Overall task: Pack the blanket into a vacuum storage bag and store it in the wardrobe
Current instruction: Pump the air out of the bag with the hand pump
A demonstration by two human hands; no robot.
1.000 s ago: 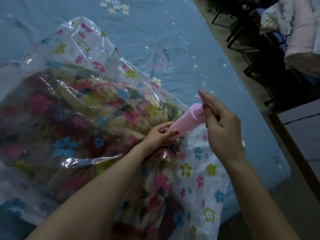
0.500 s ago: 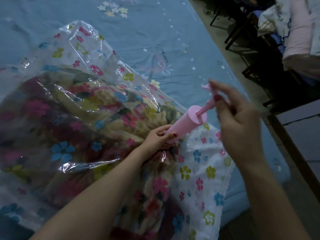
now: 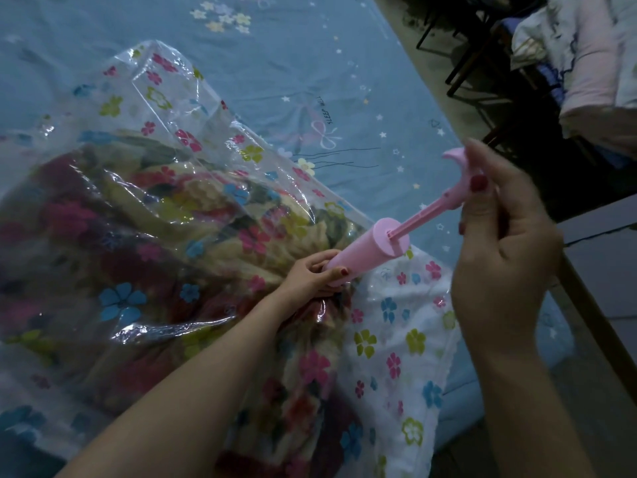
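plunger (image 3: 425, 212) drawn farther out | right hand (image 3: 496, 257) gripping it | left hand (image 3: 312, 274) gripping pump (image 3: 365, 251) | blanket (image 3: 165, 236) inside bag (image 3: 162, 98)

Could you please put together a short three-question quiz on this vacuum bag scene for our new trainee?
1. True or false: the blanket lies inside the vacuum storage bag.
2. Which hand grips the base of the pink pump? A) left hand B) right hand C) neither
3. Fill in: the right hand holds the pump's ____, with the rod drawn out of the barrel.

Key
1. True: the flowered blanket shows through the clear plastic.
2. A: the left hand grips the barrel's lower end against the bag.
3. Handle.
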